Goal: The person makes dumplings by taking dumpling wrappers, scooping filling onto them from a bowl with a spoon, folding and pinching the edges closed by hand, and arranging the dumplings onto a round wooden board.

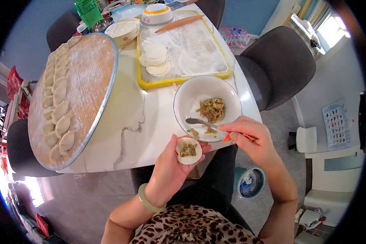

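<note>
Holding a round dough wrapper (195,149) topped with chopped filling (188,149): left hand (171,162), open beneath it, palm up, near the table edge. Right hand (248,138): fingers closed around the red-orange handle of a spoon (201,121), its metal end over the white bowl (185,91), which contains more filling. Stacked wrappers (155,57) lie on the yellow-rimmed tray (191,57); folded dumplings (62,110) line the round board (89,77).
</note>
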The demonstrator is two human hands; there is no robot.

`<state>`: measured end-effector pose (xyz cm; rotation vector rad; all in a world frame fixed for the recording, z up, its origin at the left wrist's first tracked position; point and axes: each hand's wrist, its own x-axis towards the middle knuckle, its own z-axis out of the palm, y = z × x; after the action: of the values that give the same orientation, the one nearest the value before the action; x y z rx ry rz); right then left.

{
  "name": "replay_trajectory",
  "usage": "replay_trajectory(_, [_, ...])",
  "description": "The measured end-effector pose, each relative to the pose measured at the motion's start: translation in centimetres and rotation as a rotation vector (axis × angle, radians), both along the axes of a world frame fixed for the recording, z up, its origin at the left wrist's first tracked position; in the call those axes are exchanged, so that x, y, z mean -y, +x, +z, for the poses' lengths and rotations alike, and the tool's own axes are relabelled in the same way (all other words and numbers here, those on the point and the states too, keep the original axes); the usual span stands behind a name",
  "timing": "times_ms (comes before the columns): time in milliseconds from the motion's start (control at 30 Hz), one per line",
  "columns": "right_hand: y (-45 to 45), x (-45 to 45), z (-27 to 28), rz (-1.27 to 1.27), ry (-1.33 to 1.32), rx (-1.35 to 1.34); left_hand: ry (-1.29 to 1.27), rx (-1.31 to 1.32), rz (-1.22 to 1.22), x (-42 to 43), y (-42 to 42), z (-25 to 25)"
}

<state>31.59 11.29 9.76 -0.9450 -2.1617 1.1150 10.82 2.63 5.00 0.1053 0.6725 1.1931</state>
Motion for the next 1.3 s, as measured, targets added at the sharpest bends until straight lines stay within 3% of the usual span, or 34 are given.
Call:
replay_trajectory(300, [1.4, 0.6, 0.9, 0.142, -0.020, -0.034, -0.049, -0.066, 0.007, -0.2, -0.3, 1.0])
replay_trajectory(667, [3.1, 0.5, 2.2, 0.296, 0.330, 0.234, -0.041, -0.098, -0.014, 0.1, -0.4, 0.9])
replay_trajectory(833, [3.0, -1.1, 3.1, 0.233, 0.242, 0.139, -0.070, -0.134, -0.035, -0.1, -0.1, 1.0])
replay_trajectory(1000, [1.1, -1.6, 2.4, 0.364, 0.191, 0.046, -0.079, -0.116, -0.039, -0.3, 0.1, 0.9])
replay_trajectory(1200, [2.8, -2.8, 2.5, 0.411, 0.273, 0.217, -0.070, -0.110, -0.052, -0.3, -0.2, 0.4])
replay_trajectory(1300, [1.8, -3.0, 3.5, 0.369, 0.193, 0.122, -0.063, -0.101, -0.071, -0.5, -0.1, 0.5])
